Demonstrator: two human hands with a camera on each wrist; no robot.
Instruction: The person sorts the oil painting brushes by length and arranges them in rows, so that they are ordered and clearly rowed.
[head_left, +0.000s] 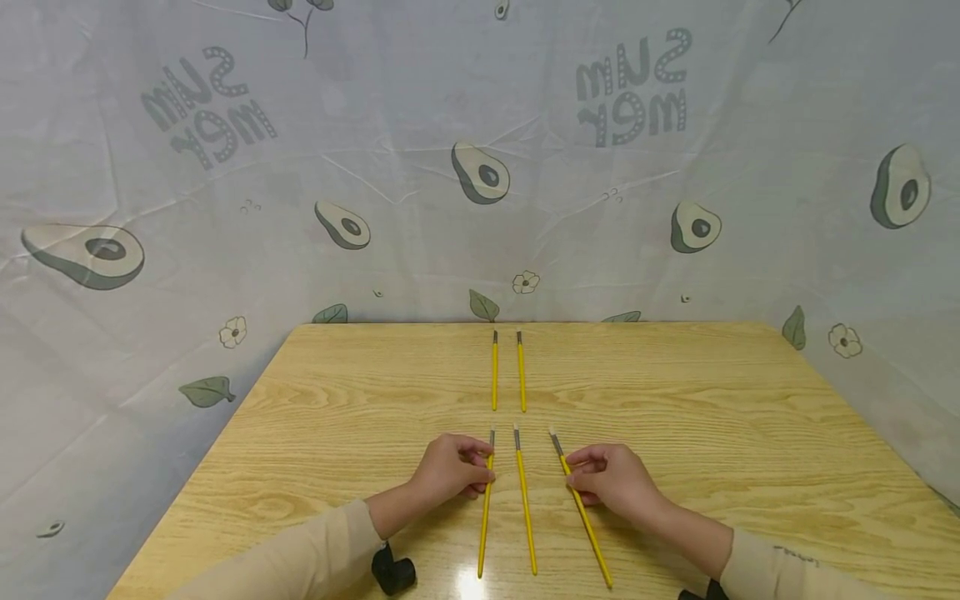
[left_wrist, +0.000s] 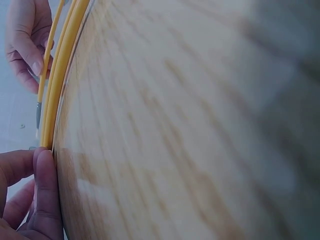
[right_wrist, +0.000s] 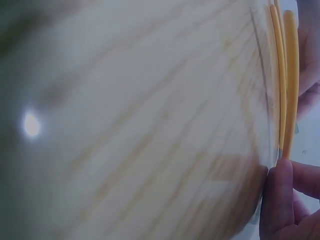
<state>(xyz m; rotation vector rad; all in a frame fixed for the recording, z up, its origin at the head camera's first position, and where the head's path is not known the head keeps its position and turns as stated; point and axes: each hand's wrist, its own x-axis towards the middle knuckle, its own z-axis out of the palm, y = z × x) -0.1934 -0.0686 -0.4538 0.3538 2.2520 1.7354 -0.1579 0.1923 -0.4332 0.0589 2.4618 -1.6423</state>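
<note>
A thin paintbrush (head_left: pixel 484 527) with a yellow handle lies lengthwise at the front left of the row. My left hand (head_left: pixel 447 469) pinches it by the upper handle between thumb and fingers. On the right, my right hand (head_left: pixel 619 483) pinches a matching paintbrush (head_left: pixel 592 533), whose pale tip points away and leans left. Between the two hands lies a middle paintbrush (head_left: pixel 527 508), touched by neither. In the left wrist view the left thumb and fingertips (left_wrist: pixel 46 170) press on the yellow handle. The right wrist view shows the right thumb (right_wrist: pixel 279 192) against its handle.
Farther back on the wooden table (head_left: pixel 360 375) lie two more yellow paintbrushes, a left one (head_left: pixel 495 375) and a right one (head_left: pixel 522 375), roughly parallel. A pale curtain (head_left: pixel 405 108) printed with avocados hangs behind the table. Black devices (head_left: pixel 392 572) sit at the wrists.
</note>
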